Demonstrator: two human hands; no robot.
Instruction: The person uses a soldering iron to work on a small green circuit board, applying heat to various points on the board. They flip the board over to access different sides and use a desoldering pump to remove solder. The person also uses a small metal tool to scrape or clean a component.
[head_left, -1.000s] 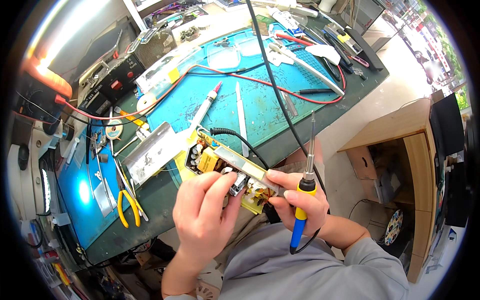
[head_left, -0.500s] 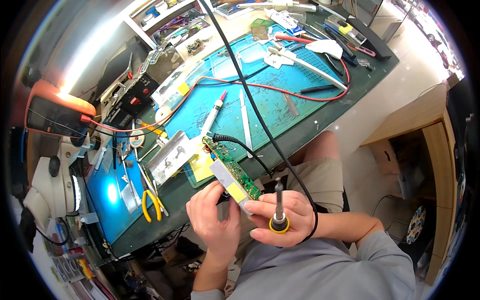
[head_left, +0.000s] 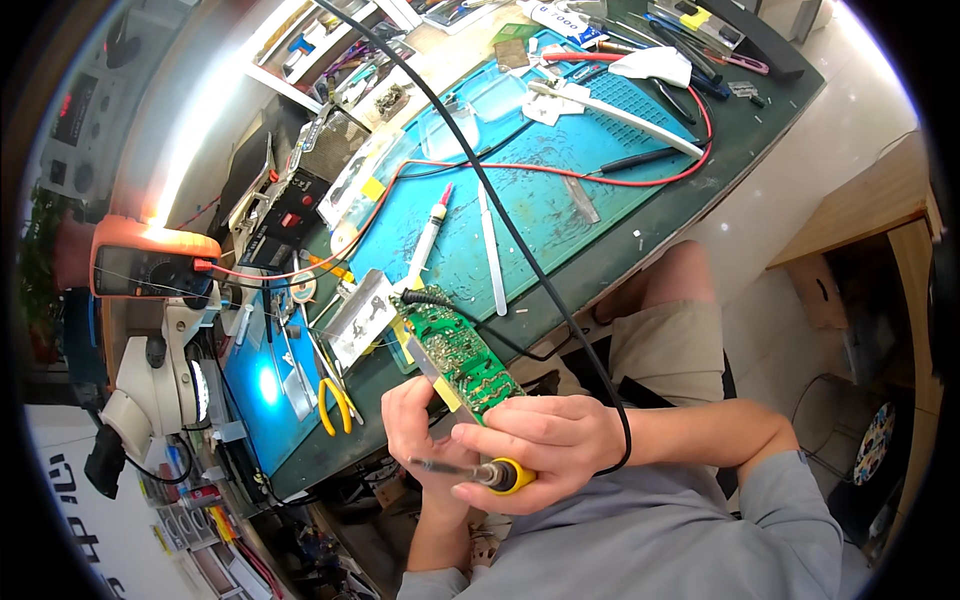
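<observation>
A green circuit board [head_left: 462,350] is held up in front of me, solder side showing, with a grey metal plate [head_left: 425,362] along its left edge. My left hand [head_left: 418,425] is closed at the plate's near end; some of its fingertips are hidden. My right hand [head_left: 560,440] grips a soldering iron [head_left: 512,476] with a yellow collar, while its fingers also touch the board's near corner. The iron's tip points left, passing in front of my left hand in this view. A black cord [head_left: 440,299] runs from the board's far end.
Beyond the board, a blue work mat [head_left: 540,230] carries a syringe [head_left: 428,238], tweezers [head_left: 491,250] and red and black test leads. An open metal case [head_left: 362,322] and yellow-handled pliers [head_left: 335,405] lie left. A multimeter [head_left: 150,262] stands further left. A black cable [head_left: 470,150] crosses the view.
The board has turned so its solder side faces up more. The soldering iron has swung from pointing away to pointing left. The whole view has shifted a little.
</observation>
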